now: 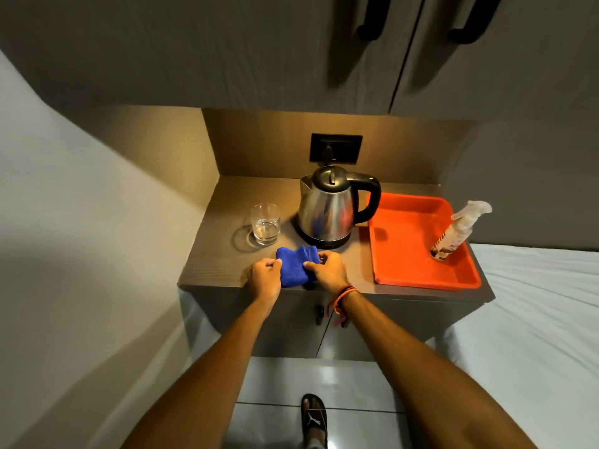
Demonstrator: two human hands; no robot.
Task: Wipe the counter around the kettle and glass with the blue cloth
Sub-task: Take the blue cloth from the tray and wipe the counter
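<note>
The blue cloth lies bunched on the wooden counter near its front edge, just in front of the kettle. My left hand pinches the cloth's left edge and my right hand grips its right side. The steel kettle with a black handle stands on its base at the counter's middle. A clear glass with a little water stands to the kettle's left, a short way behind the cloth.
An orange tray fills the counter's right side, with a spray bottle leaning in it. A black wall socket sits behind the kettle. Cabinet doors hang overhead. A white bed lies to the right.
</note>
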